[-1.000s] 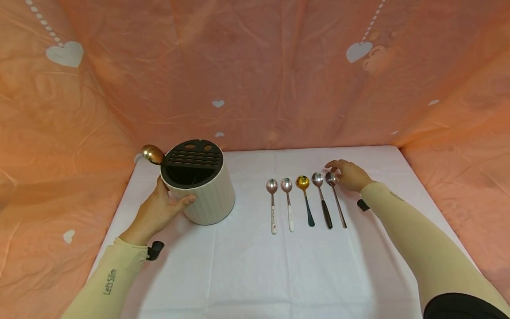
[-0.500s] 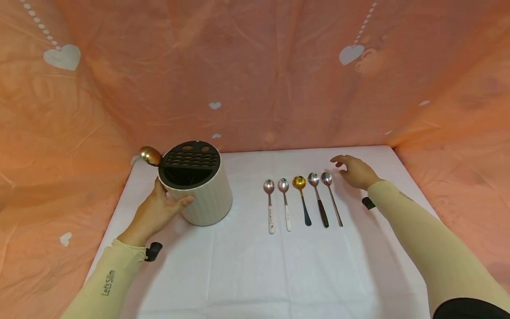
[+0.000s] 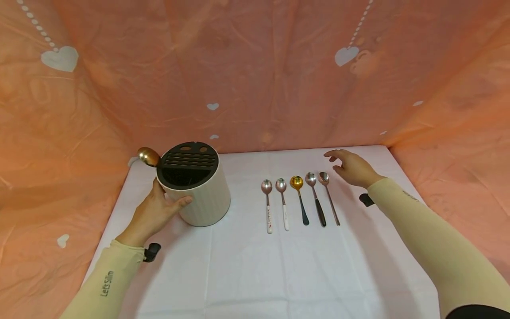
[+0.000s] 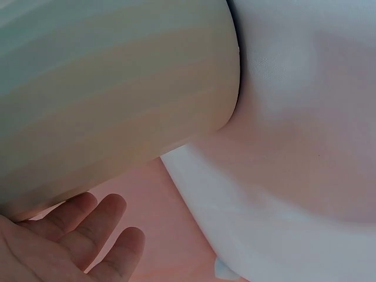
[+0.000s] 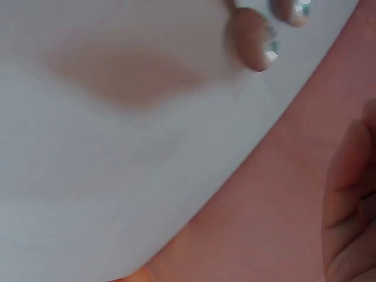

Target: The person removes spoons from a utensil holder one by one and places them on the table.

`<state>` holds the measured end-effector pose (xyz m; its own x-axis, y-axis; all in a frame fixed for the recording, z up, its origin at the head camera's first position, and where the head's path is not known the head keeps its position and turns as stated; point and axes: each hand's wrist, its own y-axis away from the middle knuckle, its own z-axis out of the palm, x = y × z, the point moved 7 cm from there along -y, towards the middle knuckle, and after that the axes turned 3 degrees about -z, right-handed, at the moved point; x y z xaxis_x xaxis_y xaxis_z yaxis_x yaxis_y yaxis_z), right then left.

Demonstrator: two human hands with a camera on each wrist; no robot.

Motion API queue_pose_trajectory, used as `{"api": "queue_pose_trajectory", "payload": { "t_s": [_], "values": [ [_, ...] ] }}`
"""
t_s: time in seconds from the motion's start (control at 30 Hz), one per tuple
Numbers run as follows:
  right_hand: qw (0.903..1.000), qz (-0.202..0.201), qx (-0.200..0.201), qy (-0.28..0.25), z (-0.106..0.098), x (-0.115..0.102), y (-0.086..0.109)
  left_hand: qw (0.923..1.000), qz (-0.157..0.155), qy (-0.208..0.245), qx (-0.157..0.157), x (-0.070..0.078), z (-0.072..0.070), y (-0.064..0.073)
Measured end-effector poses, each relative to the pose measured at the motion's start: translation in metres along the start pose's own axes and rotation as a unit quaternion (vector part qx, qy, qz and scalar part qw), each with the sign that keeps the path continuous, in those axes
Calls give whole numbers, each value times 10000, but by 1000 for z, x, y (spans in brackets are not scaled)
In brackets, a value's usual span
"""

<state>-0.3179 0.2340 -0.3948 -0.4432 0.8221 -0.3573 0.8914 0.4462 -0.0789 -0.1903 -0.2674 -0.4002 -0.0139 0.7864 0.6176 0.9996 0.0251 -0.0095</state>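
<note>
My left hand (image 3: 149, 217) grips a white ribbed utensil holder (image 3: 209, 199) with a black slotted lid (image 3: 189, 165), thumb on the front wall and fingers at the left side. In the left wrist view, several fingertips (image 4: 108, 217) show beside the holder's wall. A gold spoon bowl (image 3: 148, 156) sticks out at the lid's left edge, its handle hidden. My right hand (image 3: 354, 169) hovers with loose fingers just beyond the rightmost spoon (image 3: 324, 178), holding nothing. Next to that spoon lies a black-handled spoon (image 3: 311, 179).
Farther left in the row lie a gold spoon with a dark handle (image 3: 296, 182) and two white-handled spoons, one plain (image 3: 281, 185) and one patterned (image 3: 267, 186). The white cloth (image 3: 247, 274) ends at a pink-orange curtain (image 3: 247, 79) behind and at both sides.
My right hand has drawn away from the rightmost spoon's bowl toward the back, its fingers now more spread. The left hand and the holder stay together. The head view has shifted slightly.
</note>
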Motion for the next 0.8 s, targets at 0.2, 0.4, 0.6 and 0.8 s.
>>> {"api": "queue_pose_trajectory", "payload": {
  "t_s": [0.2, 0.4, 0.6, 0.8],
  "values": [
    [9997, -232, 73, 0, -9, -23, -1, 10000, 41, -5, 0, 1, -1, 1],
    [9979, -618, 160, 56, -21, -52, -2, 9999, -1, 89, -64, 1, 0, 1],
    [9940, -1071, 214, 64, -34, -92, -10, 9999, -105, 88, -48, 1, -1, 2],
    [9846, -1715, 335, 21, -44, -145, -22, 10000, -17, 8, 38, 2, -1, 2]
  ]
}}
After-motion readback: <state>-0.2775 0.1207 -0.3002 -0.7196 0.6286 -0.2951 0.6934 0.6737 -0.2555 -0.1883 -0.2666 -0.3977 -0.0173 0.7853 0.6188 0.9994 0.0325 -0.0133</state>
